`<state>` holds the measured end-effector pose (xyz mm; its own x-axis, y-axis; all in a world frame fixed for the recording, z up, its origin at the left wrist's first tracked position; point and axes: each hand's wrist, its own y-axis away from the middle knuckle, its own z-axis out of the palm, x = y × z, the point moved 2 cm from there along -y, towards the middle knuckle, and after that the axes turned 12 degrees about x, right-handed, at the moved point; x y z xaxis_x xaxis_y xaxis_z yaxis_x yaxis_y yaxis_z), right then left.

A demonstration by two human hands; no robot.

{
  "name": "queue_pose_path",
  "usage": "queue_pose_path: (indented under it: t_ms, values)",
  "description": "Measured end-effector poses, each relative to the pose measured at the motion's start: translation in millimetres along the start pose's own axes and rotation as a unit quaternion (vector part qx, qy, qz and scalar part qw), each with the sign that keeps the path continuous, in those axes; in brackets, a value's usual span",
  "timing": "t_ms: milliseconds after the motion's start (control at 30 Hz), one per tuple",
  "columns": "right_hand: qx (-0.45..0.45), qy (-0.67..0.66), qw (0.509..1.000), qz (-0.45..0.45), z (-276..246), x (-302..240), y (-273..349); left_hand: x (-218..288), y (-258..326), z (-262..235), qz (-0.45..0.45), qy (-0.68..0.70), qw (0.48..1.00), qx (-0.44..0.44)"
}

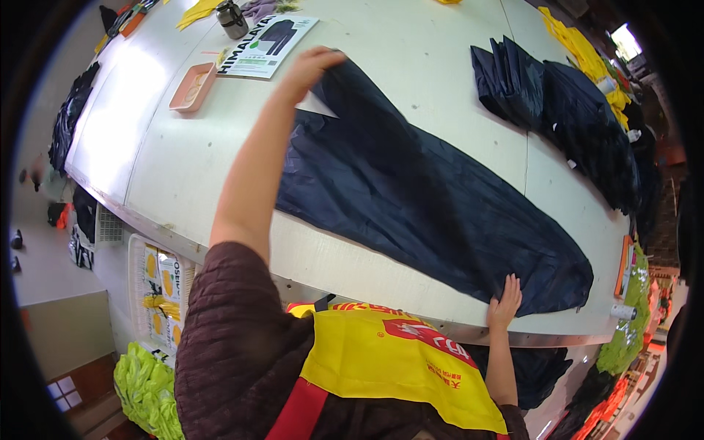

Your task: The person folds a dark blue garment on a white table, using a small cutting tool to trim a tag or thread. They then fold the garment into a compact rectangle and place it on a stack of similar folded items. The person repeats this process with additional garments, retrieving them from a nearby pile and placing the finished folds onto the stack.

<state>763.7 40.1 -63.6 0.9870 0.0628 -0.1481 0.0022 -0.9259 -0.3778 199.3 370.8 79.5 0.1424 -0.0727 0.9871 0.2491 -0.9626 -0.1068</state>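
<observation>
A long dark navy garment (440, 198), shaped like trousers, lies slantwise across the white table. My left hand (312, 70) reaches far over the table and is closed on one upper corner of it. That part is lifted and stretched over the layer lying below. Near the front edge, my right hand (504, 299) rests with its fingers stretched out against the garment's lower right edge. It grips nothing.
Past my left hand lie a printed sheet (273, 45), a dark bottle (232, 19) and a pink tray (193, 86). A pile of dark folded garments (546, 103) and yellow cloth (576, 48) occupy the far right. A thread spool (623, 312) stands at the right edge.
</observation>
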Motion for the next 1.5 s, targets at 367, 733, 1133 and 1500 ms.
queue_pose_path:
  t_ms: [367,733,1133,1500]
  values:
    - [0.008,-0.007,1.000,-0.018,-5.3,-3.3,2.7,-111.6,211.3,-151.2,-0.185,-0.267,0.935,0.140]
    - [0.028,0.031,0.999,-0.027,-35.0,17.5,-3.4,-137.0,231.4,-127.8,-0.257,-0.362,0.862,0.246]
    - [0.062,0.095,0.977,0.179,-39.5,91.8,7.0,-159.1,215.6,-129.6,-0.400,-0.033,0.888,0.223]
    - [-0.072,-0.037,0.993,-0.086,-86.5,43.2,27.2,-125.5,295.2,-204.9,-0.033,-0.324,0.799,0.506]
